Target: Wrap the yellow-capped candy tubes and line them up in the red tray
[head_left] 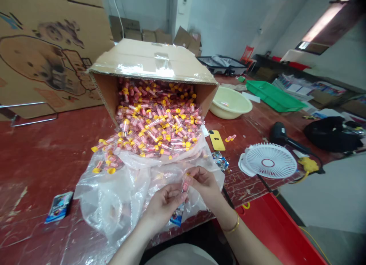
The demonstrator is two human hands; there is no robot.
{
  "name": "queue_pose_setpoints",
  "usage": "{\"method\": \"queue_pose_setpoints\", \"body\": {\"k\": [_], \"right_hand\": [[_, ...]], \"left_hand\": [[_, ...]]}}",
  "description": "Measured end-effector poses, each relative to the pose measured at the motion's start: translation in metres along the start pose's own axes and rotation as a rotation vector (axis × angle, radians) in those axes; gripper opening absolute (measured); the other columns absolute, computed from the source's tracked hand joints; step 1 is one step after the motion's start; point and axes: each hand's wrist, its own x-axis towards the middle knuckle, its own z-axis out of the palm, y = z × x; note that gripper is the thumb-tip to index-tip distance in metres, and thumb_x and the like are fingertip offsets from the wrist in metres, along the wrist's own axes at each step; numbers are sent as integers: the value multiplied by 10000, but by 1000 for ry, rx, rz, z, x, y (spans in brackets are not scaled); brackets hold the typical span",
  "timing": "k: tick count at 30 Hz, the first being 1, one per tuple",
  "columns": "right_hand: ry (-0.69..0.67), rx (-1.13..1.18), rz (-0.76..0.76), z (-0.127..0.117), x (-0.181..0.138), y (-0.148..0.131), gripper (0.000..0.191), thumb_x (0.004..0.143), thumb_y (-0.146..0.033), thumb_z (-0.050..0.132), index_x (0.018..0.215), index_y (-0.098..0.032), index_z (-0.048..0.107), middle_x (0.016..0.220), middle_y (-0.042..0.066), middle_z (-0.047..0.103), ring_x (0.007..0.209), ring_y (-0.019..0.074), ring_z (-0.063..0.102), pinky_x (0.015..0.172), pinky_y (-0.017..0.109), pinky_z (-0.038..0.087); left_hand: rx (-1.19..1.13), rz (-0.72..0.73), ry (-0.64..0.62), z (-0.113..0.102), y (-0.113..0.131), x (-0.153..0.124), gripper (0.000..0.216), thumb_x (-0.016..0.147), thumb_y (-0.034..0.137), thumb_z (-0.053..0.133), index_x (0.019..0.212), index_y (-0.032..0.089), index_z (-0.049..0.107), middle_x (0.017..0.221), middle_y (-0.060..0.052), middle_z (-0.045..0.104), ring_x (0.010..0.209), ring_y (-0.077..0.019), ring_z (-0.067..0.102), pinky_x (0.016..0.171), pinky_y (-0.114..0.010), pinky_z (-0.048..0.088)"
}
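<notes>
A small clear tube (185, 185) with pink contents sits upright between both hands, just above the near edge of the desk (42, 150). The left hand (162, 206) closes its fingers around the tube's lower part, and a blue packet (176, 218) peeks out beneath that hand. The right hand (204, 181) pinches the tube's upper end with thumb and forefinger, the other fingers curled in; a gold bangle (233, 227) circles its wrist. Under the hands spreads a crumpled clear plastic sheet (114, 196). Beyond it, a cardboard box (151, 61) lies tipped on its side, spilling a heap of yellow-capped tubes (154, 127) onto the plastic. To the right lie a yellow phone (216, 140), a white fan (268, 161) and a cream basin (230, 102). Another blue packet (59, 206) lies to the left.
</notes>
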Motion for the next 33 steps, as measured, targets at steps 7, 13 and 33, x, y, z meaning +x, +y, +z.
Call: {"method": "queue_pose_setpoints", "body": {"k": [7,13,33], "right_hand": [[-32,145,63,-1,-2,-2,222,619,-296,805,649,-196,609,758,-8,678,686,120,597,669,252,472],[-326,-43,-16,8,-18,-6,436,600,-343,812,942,-220,571,1077,59,608,893,182,607,784,320,496],[-210,-314,-237,14,-27,4,656,567,-33,670,1044,-263,283,1033,22,421,873,138,522,716,260,472]], "left_hand": [[-192,-129,-41,2,9,0,180,739,302,721,825,145,705,746,-51,745,669,-146,671,638,-238,514],[-456,-172,-5,8,18,2,192,776,258,689,929,147,717,805,-66,754,739,-166,697,702,-245,542],[-269,-88,5,17,11,-4,226,678,328,765,815,159,705,733,-39,706,657,-141,623,631,-241,493]]}}
